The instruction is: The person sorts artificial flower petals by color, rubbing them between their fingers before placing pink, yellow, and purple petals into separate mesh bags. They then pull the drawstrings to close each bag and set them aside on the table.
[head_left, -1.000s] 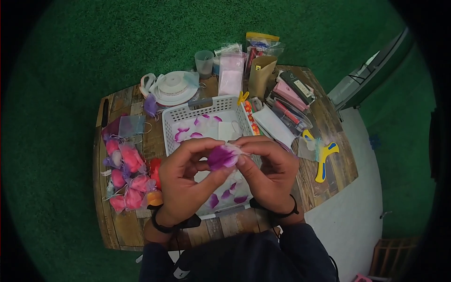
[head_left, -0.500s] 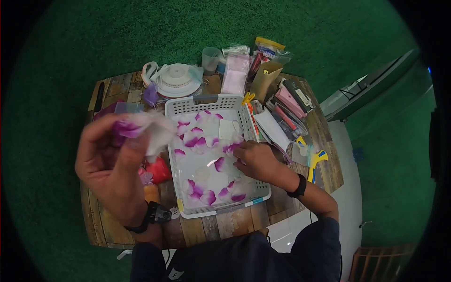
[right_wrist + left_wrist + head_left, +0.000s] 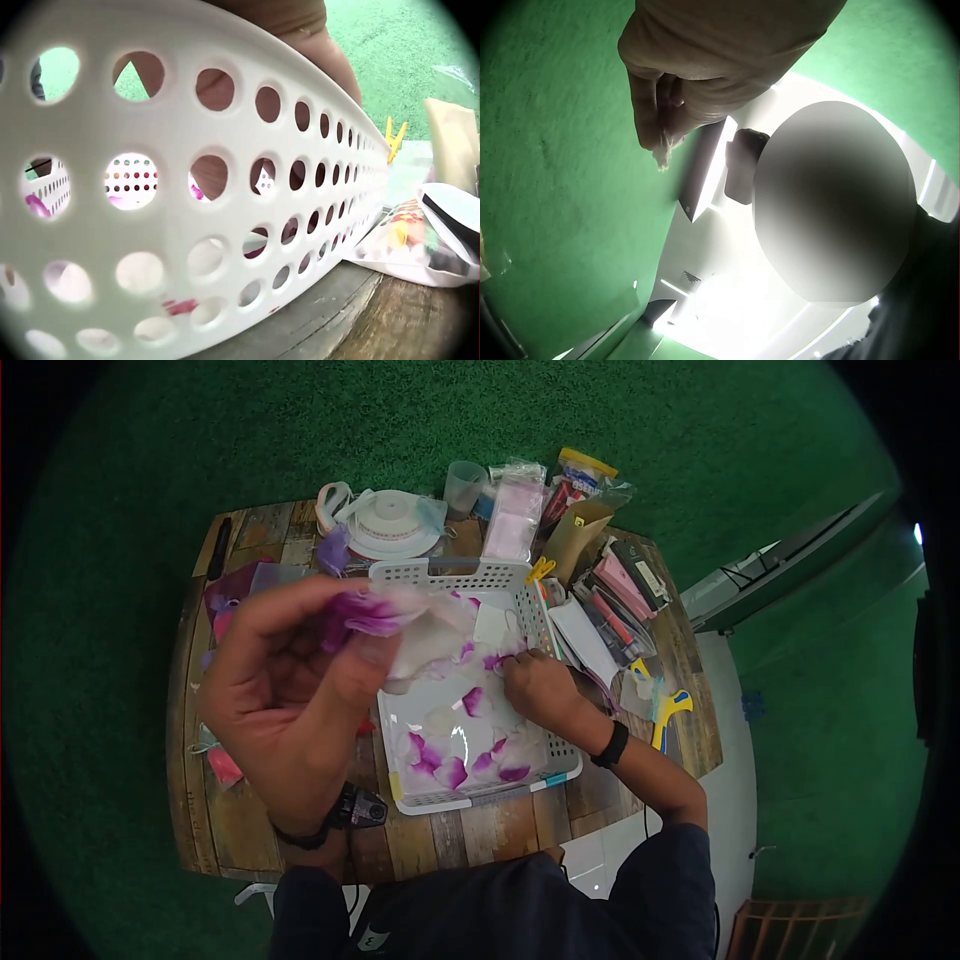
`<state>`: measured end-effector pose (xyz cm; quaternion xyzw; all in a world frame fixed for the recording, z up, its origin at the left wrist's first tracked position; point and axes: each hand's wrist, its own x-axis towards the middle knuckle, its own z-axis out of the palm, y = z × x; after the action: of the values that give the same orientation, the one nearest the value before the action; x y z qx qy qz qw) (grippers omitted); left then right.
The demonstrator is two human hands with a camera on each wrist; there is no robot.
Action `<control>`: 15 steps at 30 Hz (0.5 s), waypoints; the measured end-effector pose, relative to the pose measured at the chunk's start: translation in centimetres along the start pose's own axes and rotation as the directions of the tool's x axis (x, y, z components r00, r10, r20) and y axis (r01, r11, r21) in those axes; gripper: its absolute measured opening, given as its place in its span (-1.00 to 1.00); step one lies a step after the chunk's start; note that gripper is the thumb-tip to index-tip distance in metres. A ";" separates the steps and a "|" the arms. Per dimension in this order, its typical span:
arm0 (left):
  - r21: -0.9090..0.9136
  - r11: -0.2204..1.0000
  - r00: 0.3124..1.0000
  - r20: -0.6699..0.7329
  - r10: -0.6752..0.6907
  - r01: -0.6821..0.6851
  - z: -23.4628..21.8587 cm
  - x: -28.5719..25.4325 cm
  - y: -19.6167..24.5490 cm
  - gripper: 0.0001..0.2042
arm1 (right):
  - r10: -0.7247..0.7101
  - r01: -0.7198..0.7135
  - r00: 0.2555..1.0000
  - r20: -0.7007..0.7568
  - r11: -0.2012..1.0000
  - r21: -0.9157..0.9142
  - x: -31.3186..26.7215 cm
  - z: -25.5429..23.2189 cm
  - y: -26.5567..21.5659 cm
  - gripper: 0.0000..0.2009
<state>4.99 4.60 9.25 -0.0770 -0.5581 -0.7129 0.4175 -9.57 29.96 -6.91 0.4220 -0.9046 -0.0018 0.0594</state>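
My left hand [image 3: 290,695] is raised over the left side of a white perforated basket [image 3: 470,798]. Between thumb and fingers it pinches a small bunch of purple-and-white artificial petals [image 3: 365,615]. The left wrist view shows the same hand from behind, a pale petal edge [image 3: 662,157] poking out below the fingertips. Inside the basket, by its right wall, my right hand [image 3: 545,690] pinches a purple-tipped petal [image 3: 494,662] with curled fingers. In the right wrist view the basket wall [image 3: 172,244] hides most of that hand. More loose petals [image 3: 452,772] are scattered over the basket's floor.
Ribbon rolls [image 3: 390,525], a clear cup [image 3: 464,488] and pink packets [image 3: 515,515] stand behind the basket. A yellow clip [image 3: 541,569] sits on its rim. To the right lie pouches and a yellow-blue tool [image 3: 672,710]. Pink bundles [image 3: 223,765] lie at left.
Both hands were together over the basket at the petals; they parted, the left carrying the petals leftward, then back toward the basket. The right went down to the petals inside.
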 end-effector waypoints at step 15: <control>0.053 0.998 0.992 0.124 -0.021 0.014 0.3 -0.1 -0.3 -0.72 | 0.214 -0.086 0.930 -0.299 0.917 0.389 1.0 -5.3 -1.4 -0.85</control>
<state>4.73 4.96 9.04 -0.1056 -0.6023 -0.6955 0.3773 -8.61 28.56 -1.60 0.3481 -0.8953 0.2446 0.1321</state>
